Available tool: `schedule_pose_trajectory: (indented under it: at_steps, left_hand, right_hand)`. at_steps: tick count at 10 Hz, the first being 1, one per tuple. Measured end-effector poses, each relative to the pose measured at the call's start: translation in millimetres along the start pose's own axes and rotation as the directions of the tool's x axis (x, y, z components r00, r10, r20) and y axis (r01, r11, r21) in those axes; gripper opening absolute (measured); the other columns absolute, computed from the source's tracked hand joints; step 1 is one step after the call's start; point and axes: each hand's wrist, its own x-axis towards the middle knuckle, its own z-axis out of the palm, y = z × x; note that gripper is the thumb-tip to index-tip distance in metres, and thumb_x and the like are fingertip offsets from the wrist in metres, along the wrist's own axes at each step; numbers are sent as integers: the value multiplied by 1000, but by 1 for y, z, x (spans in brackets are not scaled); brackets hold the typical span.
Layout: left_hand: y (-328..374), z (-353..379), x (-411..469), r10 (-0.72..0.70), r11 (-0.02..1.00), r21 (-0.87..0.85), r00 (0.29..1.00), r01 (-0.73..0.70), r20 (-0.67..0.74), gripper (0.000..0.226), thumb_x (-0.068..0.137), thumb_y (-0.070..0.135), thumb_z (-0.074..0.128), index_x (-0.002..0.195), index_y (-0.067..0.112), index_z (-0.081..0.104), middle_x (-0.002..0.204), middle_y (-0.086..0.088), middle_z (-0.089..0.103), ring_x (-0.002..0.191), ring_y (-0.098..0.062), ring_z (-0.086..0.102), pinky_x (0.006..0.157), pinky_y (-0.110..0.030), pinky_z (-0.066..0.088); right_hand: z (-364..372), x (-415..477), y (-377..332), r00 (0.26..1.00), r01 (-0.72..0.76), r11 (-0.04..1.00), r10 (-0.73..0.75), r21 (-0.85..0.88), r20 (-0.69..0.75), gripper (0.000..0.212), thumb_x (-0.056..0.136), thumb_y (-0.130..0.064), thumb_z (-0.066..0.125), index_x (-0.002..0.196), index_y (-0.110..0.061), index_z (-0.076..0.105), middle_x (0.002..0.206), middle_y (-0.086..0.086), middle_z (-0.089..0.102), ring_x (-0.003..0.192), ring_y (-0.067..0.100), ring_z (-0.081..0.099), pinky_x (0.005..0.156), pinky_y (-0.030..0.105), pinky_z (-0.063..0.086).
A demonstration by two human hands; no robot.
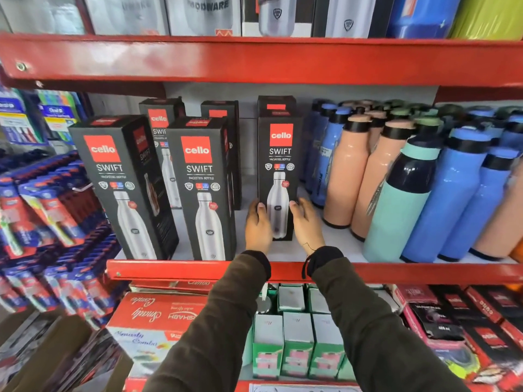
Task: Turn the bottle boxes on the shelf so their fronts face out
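Observation:
Several tall black "cello SWIFT" bottle boxes stand on the white middle shelf point(325, 251). The right box point(278, 154) shows its front and stands set back from the edge. My left hand point(258, 227) presses its left side and my right hand point(307, 224) its right side, near the base. The left box point(113, 176) is angled, showing front and one side. The middle box point(201, 176) faces out at the shelf edge. More boxes point(160, 120) stand behind them, partly hidden.
Loose peach, blue and teal bottles point(402, 193) crowd the shelf right of the held box. Red shelf lips run above point(254, 60) and below point(424, 273). Toothbrush packs point(42, 199) hang at left. Green cartons point(297, 340) and red boxes sit on the lower shelf.

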Motion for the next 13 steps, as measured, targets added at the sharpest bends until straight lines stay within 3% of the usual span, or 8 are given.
schedule_pose_trajectory:
  at_steps: [1, 5, 7, 8, 9, 11, 12, 13]
  left_hand:
    - [-1, -1, -1, 1, 1000, -5, 1000, -1, -32, 47, 109, 28, 33, 153, 11, 40, 159, -8, 44, 148, -24, 39, 110, -21, 26]
    - [-6, -17, -56, 75, 996, 51, 992, -70, -99, 43, 108, 33, 38, 147, 20, 50, 144, 4, 57, 130, -7, 47, 98, -12, 27]
    - [-5, -26, -79, 108, 988, 123, 989, -95, -97, 42, 108, 35, 36, 143, 20, 53, 143, 0, 61, 134, -18, 53, 100, -20, 31]
    - [-3, -27, -84, 102, 989, 118, 991, -91, -91, 42, 108, 36, 36, 143, 19, 53, 142, 0, 61, 133, -19, 53, 100, -21, 32]
    - [-1, -28, -85, 94, 988, 132, 992, -83, -82, 44, 107, 36, 35, 144, 19, 53, 142, -2, 61, 134, -21, 53, 103, -24, 34]
    - [1, -31, -85, 86, 989, 125, 995, -79, -52, 46, 107, 37, 35, 146, 17, 51, 144, -5, 60, 137, -24, 53, 114, -34, 37]
    - [5, -34, -91, 108, 992, 81, 991, -102, -76, 48, 107, 32, 39, 151, 13, 43, 152, -7, 52, 143, -23, 47, 120, -32, 33]
    - [16, -38, -100, 345, 938, 28, 920, -346, -186, 46, 106, 25, 41, 152, 18, 39, 148, 6, 49, 142, -11, 43, 122, -34, 32]
  right_hand:
    - [-2, -3, 2, 1000, 0, 1000, 0, 1, 7, 40, 105, -29, 49, 140, -10, 52, 139, 3, 59, 124, 18, 55, 97, 22, 38]
    - [-21, -56, 4, 997, 78, 997, -78, 26, 13, 37, 103, -33, 54, 135, -15, 58, 131, 3, 66, 118, 18, 61, 102, 33, 47]
    - [-27, -79, -1, 997, 79, 997, -79, 19, 17, 34, 103, -35, 52, 133, -20, 57, 121, -8, 64, 112, 9, 60, 81, 1, 40]
    - [-28, -84, -3, 999, 48, 998, -48, 39, -2, 34, 104, -34, 51, 135, -23, 57, 120, -10, 62, 112, 6, 57, 80, -3, 38]
    - [-27, -87, -5, 999, 36, 999, -36, 25, 0, 35, 104, -32, 49, 137, -22, 56, 122, -9, 61, 115, 9, 57, 96, 19, 45]
    - [-26, -84, -3, 1000, 24, 999, -24, -26, 0, 37, 105, -30, 47, 139, -18, 54, 130, -2, 61, 115, 9, 54, 96, 22, 37]
    - [-35, -89, -13, 999, -5, 1000, 5, 3, 45, 37, 106, -29, 46, 141, -17, 52, 139, 1, 58, 128, 19, 55, 103, 27, 40]
    - [-62, -90, -41, 997, 34, 976, -17, 215, -78, 27, 107, -25, 44, 130, -17, 57, 145, 10, 56, 119, 23, 58, 101, 41, 48]
